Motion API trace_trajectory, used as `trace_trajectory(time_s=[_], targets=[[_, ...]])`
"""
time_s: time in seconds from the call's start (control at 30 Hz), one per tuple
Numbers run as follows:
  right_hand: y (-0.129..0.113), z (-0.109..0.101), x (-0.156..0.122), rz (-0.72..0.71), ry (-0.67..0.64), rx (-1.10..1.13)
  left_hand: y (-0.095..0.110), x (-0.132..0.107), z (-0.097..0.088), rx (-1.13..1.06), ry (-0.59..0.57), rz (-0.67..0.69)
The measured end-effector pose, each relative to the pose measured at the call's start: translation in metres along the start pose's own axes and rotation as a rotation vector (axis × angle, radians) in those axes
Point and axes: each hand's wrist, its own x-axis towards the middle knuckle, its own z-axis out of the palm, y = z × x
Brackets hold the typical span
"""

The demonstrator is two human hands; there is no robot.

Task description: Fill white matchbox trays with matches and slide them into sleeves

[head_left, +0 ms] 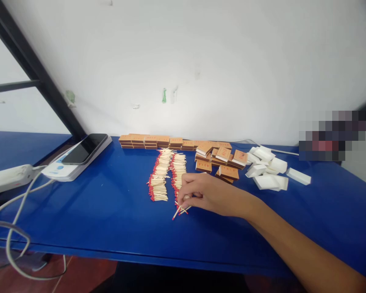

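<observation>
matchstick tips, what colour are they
Red, on the pale matchsticks; the head view shows it best, in the rows left of the right hand.

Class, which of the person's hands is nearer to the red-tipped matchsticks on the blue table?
Right. The right hand sits at the near end of the matchsticks, touching them and pinching a few. The left hand is out of view.

No legible word, number or brand anywhere in the view. Red print on the tops of the orange matchbox sleeves (223, 154), too small and blurred to read. Blue marks on the white device (59, 170) beneath the phone (85, 147), likewise illegible. Dark, blank phone screen.
</observation>
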Motion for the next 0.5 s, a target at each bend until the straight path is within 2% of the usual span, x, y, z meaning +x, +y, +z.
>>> trace_trajectory(time_s=[0.13, 0.37, 0.5], targets=[[-0.001, -0.006, -0.004, 0.013, -0.018, -0.005, 0.000, -0.002, 0.000, -0.014, 0.023, -0.028], [0.007, -0.035, -0.021, 0.188, 0.037, -0.201, 0.004, 0.005, 0.008, -0.045, 0.043, -0.067], [0.007, -0.040, -0.025, 0.255, -0.032, -0.205, 0.009, 0.013, 0.017, -0.073, 0.047, -0.086]])
